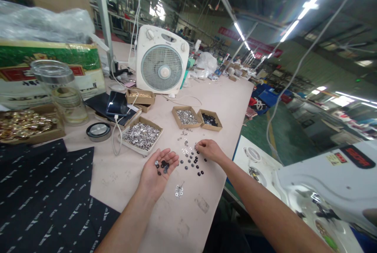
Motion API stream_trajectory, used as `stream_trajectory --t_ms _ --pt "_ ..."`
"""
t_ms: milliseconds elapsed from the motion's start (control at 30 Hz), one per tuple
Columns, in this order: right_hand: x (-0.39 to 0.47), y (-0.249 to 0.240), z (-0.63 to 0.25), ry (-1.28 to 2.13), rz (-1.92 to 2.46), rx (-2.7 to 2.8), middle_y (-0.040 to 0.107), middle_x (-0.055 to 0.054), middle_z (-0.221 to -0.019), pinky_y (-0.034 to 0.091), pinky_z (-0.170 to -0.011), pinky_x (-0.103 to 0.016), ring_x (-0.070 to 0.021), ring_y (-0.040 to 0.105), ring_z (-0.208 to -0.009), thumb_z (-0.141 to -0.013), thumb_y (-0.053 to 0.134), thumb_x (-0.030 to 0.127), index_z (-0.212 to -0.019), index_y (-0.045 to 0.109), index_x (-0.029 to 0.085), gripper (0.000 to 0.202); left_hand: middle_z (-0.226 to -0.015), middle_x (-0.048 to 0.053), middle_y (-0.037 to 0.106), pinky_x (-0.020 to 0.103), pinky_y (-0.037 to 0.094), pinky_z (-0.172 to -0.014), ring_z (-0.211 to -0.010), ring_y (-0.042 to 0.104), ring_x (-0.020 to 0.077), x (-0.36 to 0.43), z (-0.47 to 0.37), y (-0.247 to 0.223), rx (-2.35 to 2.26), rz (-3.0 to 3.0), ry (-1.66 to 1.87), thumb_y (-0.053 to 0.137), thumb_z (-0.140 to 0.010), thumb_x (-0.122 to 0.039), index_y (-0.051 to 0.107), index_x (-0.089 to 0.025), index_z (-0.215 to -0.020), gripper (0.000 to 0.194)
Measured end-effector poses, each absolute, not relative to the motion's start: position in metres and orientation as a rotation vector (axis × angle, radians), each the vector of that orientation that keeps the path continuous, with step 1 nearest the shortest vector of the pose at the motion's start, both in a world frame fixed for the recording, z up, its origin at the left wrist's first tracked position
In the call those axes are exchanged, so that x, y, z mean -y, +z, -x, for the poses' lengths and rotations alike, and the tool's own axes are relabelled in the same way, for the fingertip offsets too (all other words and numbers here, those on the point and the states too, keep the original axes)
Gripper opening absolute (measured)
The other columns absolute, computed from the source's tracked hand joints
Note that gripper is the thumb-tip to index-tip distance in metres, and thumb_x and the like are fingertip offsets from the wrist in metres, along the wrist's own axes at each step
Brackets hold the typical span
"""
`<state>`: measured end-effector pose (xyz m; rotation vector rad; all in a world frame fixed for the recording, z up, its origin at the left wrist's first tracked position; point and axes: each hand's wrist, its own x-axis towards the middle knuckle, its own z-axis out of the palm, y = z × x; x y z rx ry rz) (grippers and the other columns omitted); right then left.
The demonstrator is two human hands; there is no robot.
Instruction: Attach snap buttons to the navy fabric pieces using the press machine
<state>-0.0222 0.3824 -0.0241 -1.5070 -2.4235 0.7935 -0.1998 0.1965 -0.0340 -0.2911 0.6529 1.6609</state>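
Note:
My left hand (157,172) is palm up, cupped under several black and silver snap pieces (165,165). To its right, my right hand (209,150) reaches down to the tabletop with fingers pinched; what lies between the fingertips is too small to tell. Black round pieces (192,161) are scattered beside and below the right hand, with small silver pieces (185,151) just left of its fingertips. A small cluster of silver pieces (178,191) lies nearer to me. Beyond the hands are a box of silver pieces (185,116) and a box of black pieces (209,120).
A tray of silver pieces (141,136), a phone (117,103) with a cable, a round lid (98,131) and a glass jar (63,96) stand left. A fan (161,60) is behind. Black printed fabric (44,202) covers the left. A white machine (330,174) is right.

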Motion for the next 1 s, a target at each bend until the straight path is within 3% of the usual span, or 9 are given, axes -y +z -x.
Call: stream_trajectory --t_ms 367,667,833,1000 --pt "-0.378 -0.025 0.023 0.797 1.587 2.438 0.072 -0.003 -0.07 0.043 -0.057 -0.024 -0.0168 0.063 -0.063 -0.078 0.067 0.032 -0.074 0.074 0.018 0.016 -0.089 0.016 0.071 0.04 0.06 -0.083 -0.088 0.072 0.0264 -0.197 0.2 -0.032 -0.664 0.283 1.662 0.055 -0.09 -0.024 0.066 -0.007 -0.094 0.02" --pt "-0.375 -0.016 0.027 0.491 1.568 2.593 0.075 -0.002 -0.084 0.041 -0.064 -0.025 -0.0186 0.065 -0.077 -0.08 0.067 0.035 -0.073 0.075 0.022 0.017 -0.089 0.015 0.071 0.04 0.06 -0.083 -0.087 0.071 0.0267 -0.197 0.2 -0.034 -0.651 0.294 1.66 0.055 -0.09 -0.023 0.066 -0.007 -0.094 0.02" --pt "-0.384 -0.012 0.027 0.399 1.568 2.587 0.076 -0.002 -0.092 0.043 -0.07 -0.026 -0.0189 0.067 -0.084 -0.086 0.06 0.035 -0.085 0.077 0.023 0.021 -0.088 0.015 0.071 0.04 0.06 -0.083 -0.087 0.071 0.0259 -0.196 0.2 -0.035 -0.641 0.291 1.657 0.055 -0.091 -0.023 0.066 -0.008 -0.094 0.02" --pt "-0.399 -0.018 0.033 0.408 1.596 2.597 0.076 -0.002 -0.092 0.045 -0.069 -0.025 -0.0183 0.067 -0.083 -0.083 0.063 0.033 -0.085 0.078 0.023 0.018 -0.088 0.015 0.071 0.04 0.059 -0.084 -0.085 0.072 0.026 -0.197 0.2 -0.033 -0.647 0.304 1.659 0.055 -0.09 -0.023 0.066 -0.007 -0.094 0.02"
